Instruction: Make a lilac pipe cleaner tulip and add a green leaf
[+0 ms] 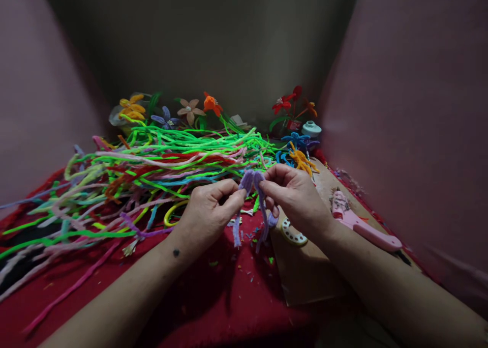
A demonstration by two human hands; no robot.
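Note:
Between both hands are lavender pipe cleaners (247,181) bent into two petal-like loops, with loose ends hanging down. My left hand (213,205) pinches the left loop between thumb and forefinger. With thumb and forefinger, my right hand (292,193) grips the right loop, and its other fingers curl beneath. Another lavender piece (273,220) shows just under the right fingers; whether it joins the loops I cannot tell. The work is held up over a red cloth (206,297), above small scattered fluff scraps.
A heap of mixed pipe cleaners (183,147) spreads across the back and left. Pipe-cleaner flowers (190,110) stand behind it. To the right lie a pink glue gun (366,228), a brown board (305,282) and a pale disc with holes (293,233). Pink walls flank both sides.

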